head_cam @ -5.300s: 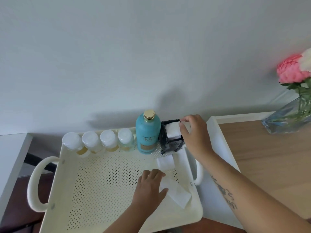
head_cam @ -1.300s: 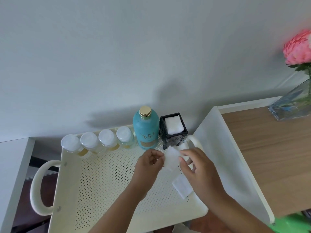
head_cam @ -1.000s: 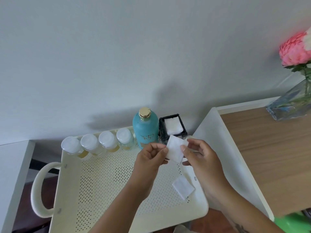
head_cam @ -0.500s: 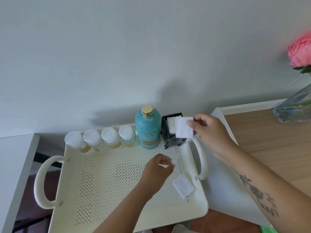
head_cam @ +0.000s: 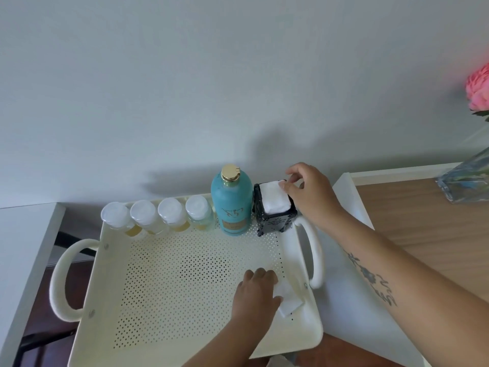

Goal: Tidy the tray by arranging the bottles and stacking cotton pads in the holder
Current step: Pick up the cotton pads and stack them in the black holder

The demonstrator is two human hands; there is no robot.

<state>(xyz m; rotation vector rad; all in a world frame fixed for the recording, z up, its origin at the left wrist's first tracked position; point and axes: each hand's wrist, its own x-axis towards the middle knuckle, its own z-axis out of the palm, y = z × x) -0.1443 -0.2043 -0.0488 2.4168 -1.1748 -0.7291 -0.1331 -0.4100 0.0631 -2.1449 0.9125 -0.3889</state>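
A cream perforated tray [head_cam: 169, 287] with two loop handles holds several small white-capped bottles [head_cam: 156, 215] and a tall teal bottle [head_cam: 231, 202] in a row along its back edge. At the back right corner stands the black cotton pad holder [head_cam: 275, 221], filled to the top with white pads [head_cam: 274, 198]. My right hand [head_cam: 309, 192] is over the holder, its fingertips on the top pad's far corner. My left hand [head_cam: 258, 292] lies palm down on a loose white pad [head_cam: 288, 300] near the tray's front right corner.
A white wall is close behind the tray. To the right are a white board [head_cam: 352, 274] and a wooden tabletop [head_cam: 428, 234] with a glass vase [head_cam: 465, 181] and a pink flower [head_cam: 479, 88]. A white surface [head_cam: 21, 247] lies to the left.
My right hand has carried a pad to the holder and set it on the stack. My left hand has dropped onto the loose pad in the tray.
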